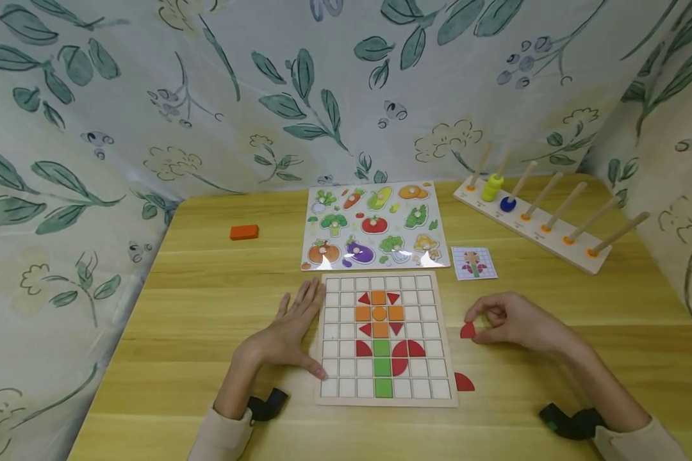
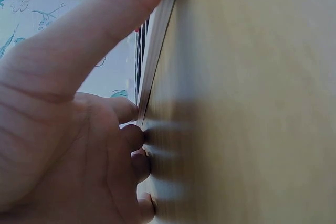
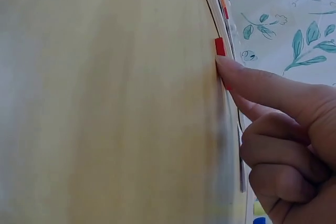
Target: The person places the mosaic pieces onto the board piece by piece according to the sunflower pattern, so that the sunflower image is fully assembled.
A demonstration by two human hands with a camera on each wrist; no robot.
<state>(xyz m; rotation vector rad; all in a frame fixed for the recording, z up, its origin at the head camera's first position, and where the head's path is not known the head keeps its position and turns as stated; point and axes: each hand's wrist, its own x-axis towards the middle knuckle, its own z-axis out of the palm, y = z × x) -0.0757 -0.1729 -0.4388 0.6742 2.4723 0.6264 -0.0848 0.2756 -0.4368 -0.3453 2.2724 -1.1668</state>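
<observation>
A wooden grid board [image 1: 329, 400] lies in the middle of the table, bearing orange, red and green pieces in a flower-like pattern. My left hand [image 1: 285, 333] rests along its left side with fingers spread, the thumb touching the edge. Off the board's right side, my right hand [image 1: 516, 323] pinches a red quarter-circle piece [image 1: 468, 330] between thumb and index finger; in the right wrist view the red piece [image 3: 219, 46] shows at the fingertips. Another red quarter-circle [image 1: 464, 382] lies by the board's lower right edge. A small pattern card [image 1: 490, 272] lies above the right hand.
Behind the board lies a vegetable peg puzzle [image 1: 346, 221]. A wooden peg stand [image 1: 544, 238] with yellow and blue beads stands at the back right. An orange block [image 1: 245, 232] lies at the left. A patterned cloth [image 1: 346, 96] hangs behind the table.
</observation>
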